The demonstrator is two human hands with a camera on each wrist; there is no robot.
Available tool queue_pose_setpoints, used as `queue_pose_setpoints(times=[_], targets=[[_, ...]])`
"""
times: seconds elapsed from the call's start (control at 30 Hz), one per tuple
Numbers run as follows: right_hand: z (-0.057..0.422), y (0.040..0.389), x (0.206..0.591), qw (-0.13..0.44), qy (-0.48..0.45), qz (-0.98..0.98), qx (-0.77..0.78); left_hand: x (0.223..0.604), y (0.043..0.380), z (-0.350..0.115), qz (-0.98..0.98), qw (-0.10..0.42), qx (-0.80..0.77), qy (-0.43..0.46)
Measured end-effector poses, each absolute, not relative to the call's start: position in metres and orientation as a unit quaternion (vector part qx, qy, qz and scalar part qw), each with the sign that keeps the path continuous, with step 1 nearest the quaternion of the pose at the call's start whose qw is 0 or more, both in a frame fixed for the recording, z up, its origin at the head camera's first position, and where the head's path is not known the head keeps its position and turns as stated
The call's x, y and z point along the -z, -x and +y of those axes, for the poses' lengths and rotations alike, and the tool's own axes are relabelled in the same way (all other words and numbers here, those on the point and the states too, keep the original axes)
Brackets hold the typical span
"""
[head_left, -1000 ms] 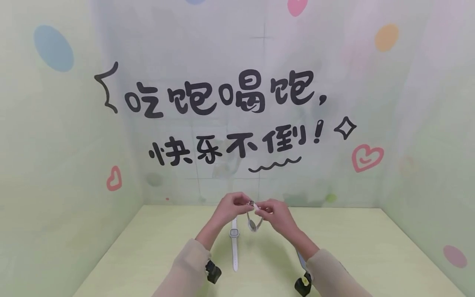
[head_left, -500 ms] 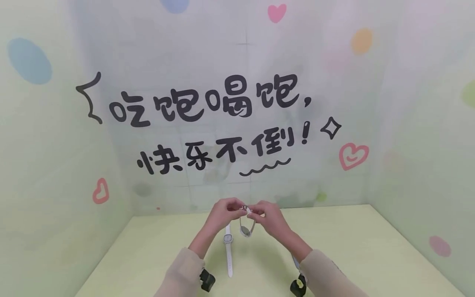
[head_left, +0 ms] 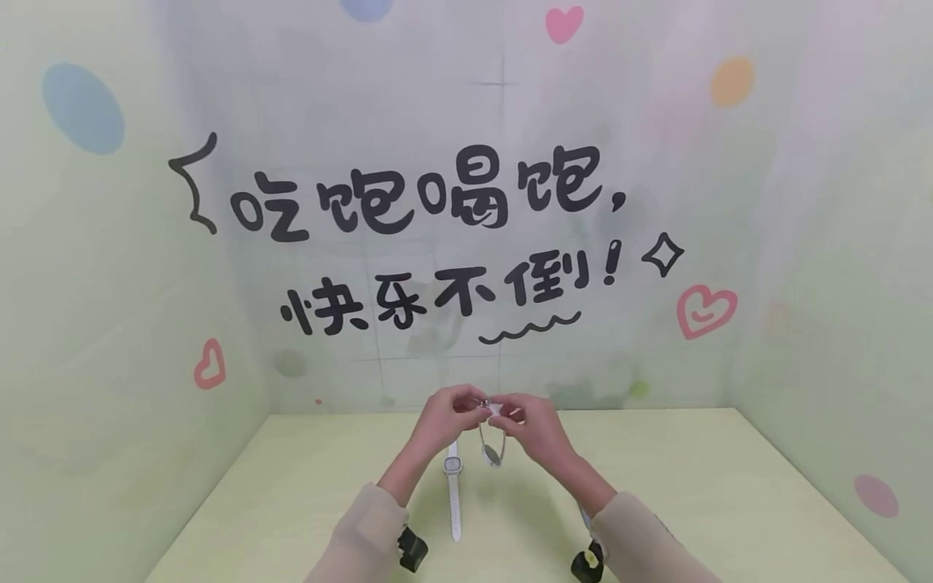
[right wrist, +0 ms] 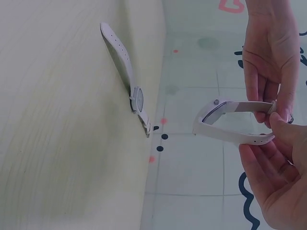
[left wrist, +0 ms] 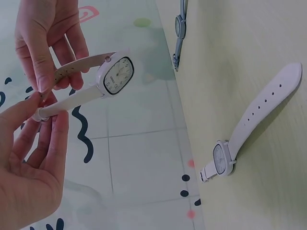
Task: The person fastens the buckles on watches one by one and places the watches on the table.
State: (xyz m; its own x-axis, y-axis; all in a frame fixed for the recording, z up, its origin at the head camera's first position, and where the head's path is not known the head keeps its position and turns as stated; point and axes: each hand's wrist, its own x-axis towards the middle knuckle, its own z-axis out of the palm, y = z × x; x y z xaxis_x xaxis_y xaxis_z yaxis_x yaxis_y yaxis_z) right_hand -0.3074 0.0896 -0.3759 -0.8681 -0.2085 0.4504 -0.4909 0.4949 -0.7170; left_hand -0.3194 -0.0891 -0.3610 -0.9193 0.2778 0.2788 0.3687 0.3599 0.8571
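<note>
Table (head_left: pixel 656 502): pale top, hands above it. Left hand (head_left: pixel 443 417): fingertips pinch the buckle end of the white watch (left wrist: pixel 118 75). Right hand (head_left: pixel 538 421): pinches its holed end, beside the left. The watch hangs in mid-air as a loop, case lowest, long axis near vertical in head view. Second white watch (head_left: pixel 453 465): lies on the table, long axis front-to-back, holed end toward the person. Blue-grey watch (left wrist: pixel 179 28): on the table, buckle toward the far edge.

Two white watches (left wrist: pixel 119 75), one blue-grey watch (left wrist: pixel 180 26), two hands (head_left: pixel 443 421), two sleeves (head_left: pixel 362 530), two wrist cameras (head_left: pixel 413 551), one table (head_left: pixel 678 474)
</note>
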Motion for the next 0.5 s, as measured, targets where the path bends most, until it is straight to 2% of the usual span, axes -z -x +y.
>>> queue_pose_setpoints(times=[0.5], targets=[[0.094, 0.309, 0.389, 0.097, -0.193, -0.818, -0.533, 0.364, 0.321, -0.092, -0.8, 0.049, 0.571, 0.177]])
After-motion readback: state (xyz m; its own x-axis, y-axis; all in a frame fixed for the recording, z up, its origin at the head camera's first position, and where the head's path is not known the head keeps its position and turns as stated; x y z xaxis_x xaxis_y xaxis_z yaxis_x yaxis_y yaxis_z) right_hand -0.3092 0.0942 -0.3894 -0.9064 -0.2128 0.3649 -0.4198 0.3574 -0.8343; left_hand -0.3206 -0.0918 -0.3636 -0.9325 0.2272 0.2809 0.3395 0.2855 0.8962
